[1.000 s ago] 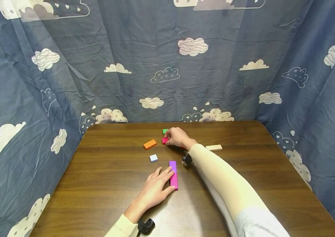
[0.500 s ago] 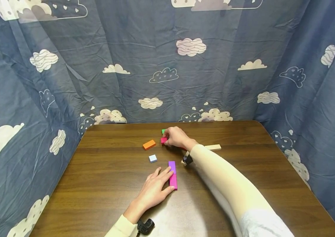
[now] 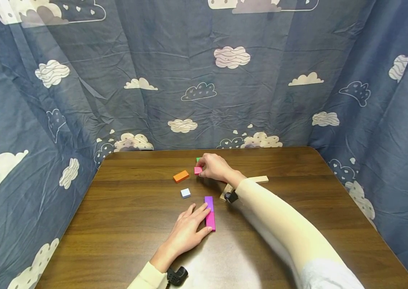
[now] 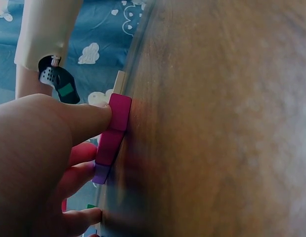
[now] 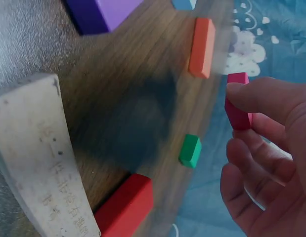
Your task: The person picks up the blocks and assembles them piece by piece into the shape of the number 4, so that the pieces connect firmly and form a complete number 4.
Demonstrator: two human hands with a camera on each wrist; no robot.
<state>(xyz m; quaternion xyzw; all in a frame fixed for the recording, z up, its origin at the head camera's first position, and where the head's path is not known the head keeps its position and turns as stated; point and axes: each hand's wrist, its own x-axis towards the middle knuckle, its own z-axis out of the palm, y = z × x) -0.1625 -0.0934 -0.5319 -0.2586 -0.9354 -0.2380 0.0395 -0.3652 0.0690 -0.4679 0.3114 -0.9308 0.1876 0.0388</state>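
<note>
My right hand [image 3: 215, 166] pinches a small crimson block [image 5: 238, 101] between thumb and fingers, raised off the table in the right wrist view. Beyond it lies a green block [image 5: 191, 151], partly covered by the hand in the head view. My left hand [image 3: 185, 230] lies with fairly straight fingers beside two blocks set end to end. Its fingers touch the purple block [image 3: 209, 202], while the thumb touches the near end of the magenta block [image 3: 210, 221].
Left of the right hand are an orange block [image 3: 181, 176] and a pale blue block [image 3: 185, 193]. Under the right forearm lie a plain wooden block [image 3: 226, 192], a red block [image 5: 124, 207] and a cream block [image 3: 259, 179]. A cloud-patterned curtain [image 3: 146, 108] surrounds the table.
My right hand has lifted the crimson block slightly from beside the green block. The left hand and its two blocks have stayed put.
</note>
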